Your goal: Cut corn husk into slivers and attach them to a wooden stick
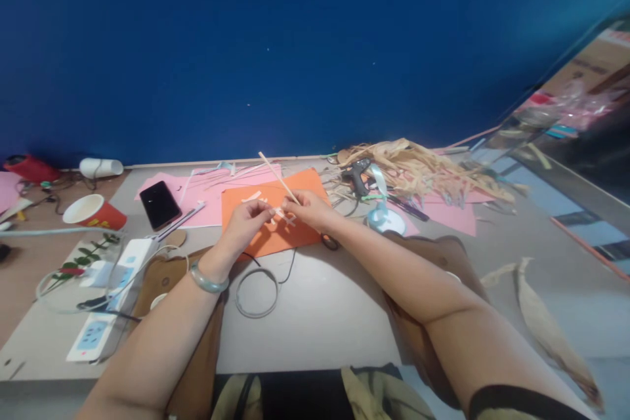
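The right hand (309,209) pinches a thin wooden stick (278,177), tilted over the orange paper (275,220); the left hand (246,224) grips pale strips (279,214) at its base. Farther left, a red paper cup (93,212) lies tipped, contents unclear.

Two hands are in view: left (246,226), right (310,209), with one stick (278,177) between them. On the table (319,315): one orange sheet (295,236), one phone (159,205), one red cup (93,212), one wire ring (256,291), one glue gun (357,176), one power strip (111,302).
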Tool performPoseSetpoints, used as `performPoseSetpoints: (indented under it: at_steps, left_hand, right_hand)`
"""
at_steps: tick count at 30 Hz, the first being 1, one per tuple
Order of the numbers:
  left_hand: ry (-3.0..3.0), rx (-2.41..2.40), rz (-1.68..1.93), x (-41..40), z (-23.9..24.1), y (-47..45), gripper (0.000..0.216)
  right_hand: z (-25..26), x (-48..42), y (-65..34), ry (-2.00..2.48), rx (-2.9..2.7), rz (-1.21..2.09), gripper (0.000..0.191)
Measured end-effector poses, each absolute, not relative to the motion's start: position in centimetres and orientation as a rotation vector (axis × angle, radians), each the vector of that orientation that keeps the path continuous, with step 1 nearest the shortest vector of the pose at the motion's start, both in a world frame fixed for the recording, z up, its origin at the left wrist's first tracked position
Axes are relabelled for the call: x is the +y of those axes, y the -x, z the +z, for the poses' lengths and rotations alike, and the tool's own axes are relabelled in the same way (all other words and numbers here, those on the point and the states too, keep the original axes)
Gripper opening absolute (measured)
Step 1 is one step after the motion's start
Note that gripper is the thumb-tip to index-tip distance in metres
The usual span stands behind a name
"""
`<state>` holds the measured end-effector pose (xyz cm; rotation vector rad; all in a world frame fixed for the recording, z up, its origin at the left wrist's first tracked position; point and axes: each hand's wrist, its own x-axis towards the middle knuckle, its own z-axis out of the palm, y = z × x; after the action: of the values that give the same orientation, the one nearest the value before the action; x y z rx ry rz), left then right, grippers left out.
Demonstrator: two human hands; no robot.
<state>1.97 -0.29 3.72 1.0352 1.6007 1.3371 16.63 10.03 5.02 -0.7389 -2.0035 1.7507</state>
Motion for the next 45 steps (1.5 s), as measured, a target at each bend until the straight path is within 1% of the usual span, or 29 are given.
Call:
performPoseSetpoints:
  at_steps: [4, 8, 12, 20, 26, 33, 38, 45]
  left_hand:
    - [-1.084, 1.57, 1.27, -0.4, 3.3, -2.1, 0.018]
    - [-1.037, 1.538, 1.347, -0.5, 3.7, -2.2, 0.019]
    - [-1.025, 1.524, 1.364, -0.6, 4.1, -2.4, 0.019]
    - [-1.101, 1.581, 1.303, -0.5, 3.8, -2.2, 0.016]
    - [-1.165, 1.61, 1.283, -0.4, 3.5, -2.2, 0.02]
    - [-1.11, 1.604, 1.289, -0.5, 3.9, -2.3, 0.023]
    - [-1.154, 1.715, 1.277, -0.6, 4.2, -2.2, 0.024]
    - [-1.221, 1.763, 1.264, -0.7, 4.5, -2.5, 0.016]
  right_hand:
    - [4.9, 10.0, -16.6, 0.801, -1.929, 1.721, 0.026]
    - [4.9, 9.8, -16.7, 0.765, -1.866, 1.78, 0.031]
    - [4.9, 9.5, -16.6, 0.698, -1.889, 1.812, 0.029]
    - [5.0, 9.4, -16.6, 0.746, -1.897, 1.788, 0.023]
    - [5.1, 9.2, -16.6, 0.777, -1.91, 1.766, 0.016]
    - [5.5, 9.2, -16.8, 0.758, -1.92, 1.78, 0.021]
    - [5.3, 9.3, -16.7, 0.726, -1.951, 1.781, 0.023]
    - [5.3, 9.1, -16.6, 0.75, -1.995, 1.686, 0.016]
